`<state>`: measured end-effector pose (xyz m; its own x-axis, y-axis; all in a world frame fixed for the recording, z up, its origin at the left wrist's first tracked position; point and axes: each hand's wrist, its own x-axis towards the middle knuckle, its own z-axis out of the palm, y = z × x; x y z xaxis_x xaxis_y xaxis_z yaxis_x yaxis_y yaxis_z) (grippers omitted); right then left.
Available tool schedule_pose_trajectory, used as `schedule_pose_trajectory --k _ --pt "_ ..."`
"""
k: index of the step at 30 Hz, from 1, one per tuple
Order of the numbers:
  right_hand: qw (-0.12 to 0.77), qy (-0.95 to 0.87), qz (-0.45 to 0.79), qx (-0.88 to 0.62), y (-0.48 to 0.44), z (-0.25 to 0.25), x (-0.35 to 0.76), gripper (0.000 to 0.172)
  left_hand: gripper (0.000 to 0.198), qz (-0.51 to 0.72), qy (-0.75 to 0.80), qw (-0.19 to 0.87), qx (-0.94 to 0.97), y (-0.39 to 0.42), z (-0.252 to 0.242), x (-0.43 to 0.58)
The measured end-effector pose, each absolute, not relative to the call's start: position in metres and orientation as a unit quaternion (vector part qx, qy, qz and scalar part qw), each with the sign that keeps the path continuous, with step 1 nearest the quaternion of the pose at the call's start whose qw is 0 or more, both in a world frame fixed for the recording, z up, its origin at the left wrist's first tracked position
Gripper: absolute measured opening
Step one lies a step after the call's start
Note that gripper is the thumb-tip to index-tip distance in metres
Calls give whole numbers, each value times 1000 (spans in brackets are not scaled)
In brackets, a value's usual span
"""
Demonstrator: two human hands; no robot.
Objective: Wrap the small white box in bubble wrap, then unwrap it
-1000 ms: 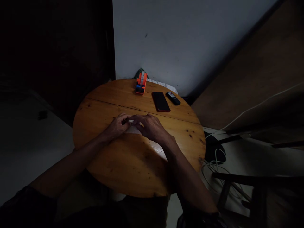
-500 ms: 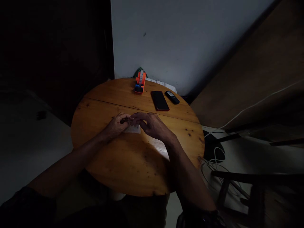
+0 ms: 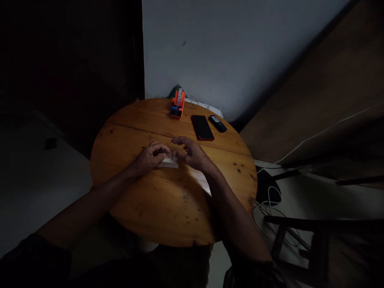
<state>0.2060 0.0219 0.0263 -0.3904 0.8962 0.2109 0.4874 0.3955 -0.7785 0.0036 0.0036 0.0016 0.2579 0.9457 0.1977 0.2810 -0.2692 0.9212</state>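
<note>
A small white box (image 3: 169,163), or a block that looks like one, lies on the round wooden table (image 3: 144,208) with dark markings on its upper face. My left hand (image 3: 151,156) curls around its left end, thumb and forefinger bent together over it and covering that part. Just to the right is my right hand (image 3: 193,155), its fingers apart, the forefinger stretched out above the thumb. The thumb side comes close to the box's right end; whether it touches is hard to tell in the dim light.
An orange tape dispenser (image 3: 179,105) stands near the table's far edge. Right of it lie a dark smartphone (image 3: 203,127) with a red edge and a small black keypad phone (image 3: 217,123). Behind is a wall (image 3: 228,56). White cables (image 3: 270,204) and a dark stool (image 3: 312,224) are on the right.
My right hand has drawn back to the right from my left fingers and its fingers have spread, so more of the white box shows. My left hand has hardly moved.
</note>
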Motion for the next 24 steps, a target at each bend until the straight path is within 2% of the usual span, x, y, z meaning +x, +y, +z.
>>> schedule_pose_trajectory --k 6,9,19,24 --pt "353 -646 526 -425 26 9 198 49 20 408 443 399 692 4 4 3" --pt "355 -585 592 -426 26 8 194 52 20 411 442 405 687 4 4 3" --pt "366 -561 609 -424 26 9 193 56 21 397 453 378 703 2 3 4" --pt "362 -547 634 -409 28 11 198 48 22 382 455 392 702 2 3 4"
